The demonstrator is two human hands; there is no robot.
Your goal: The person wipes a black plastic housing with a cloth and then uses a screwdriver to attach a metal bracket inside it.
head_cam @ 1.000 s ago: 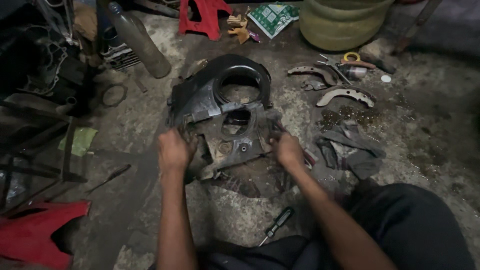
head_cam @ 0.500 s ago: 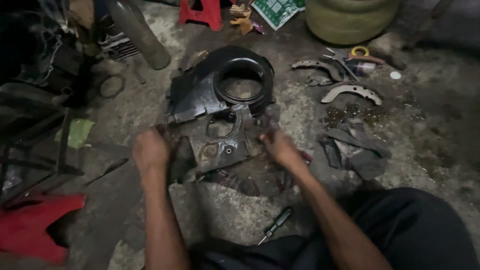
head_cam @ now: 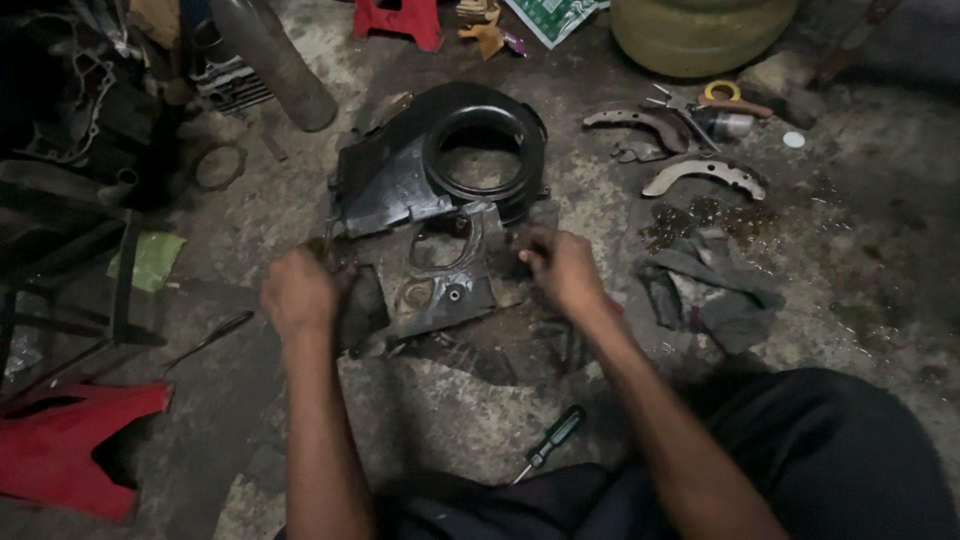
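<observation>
A greasy grey metal engine cover plate [head_cam: 432,280] with round holes lies on the concrete floor in front of me. My left hand [head_cam: 298,292] grips its left edge and my right hand [head_cam: 560,268] grips its right edge. Just beyond it rests a black plastic fan shroud [head_cam: 440,165] with a large round opening, its near edge overlapping the plate.
Two curved brake shoes [head_cam: 700,172] and a small bottle [head_cam: 725,123] lie at the right. A grey rag [head_cam: 715,290] sits by my right forearm. A green-handled screwdriver [head_cam: 548,442] lies near my legs. A red plastic panel [head_cam: 70,440] is at lower left, a yellow-green tub [head_cam: 700,30] at the back.
The view has shifted slightly. My left hand has moved right along the plate's left edge and my right hand has slid a little left; both stay on the plate.
</observation>
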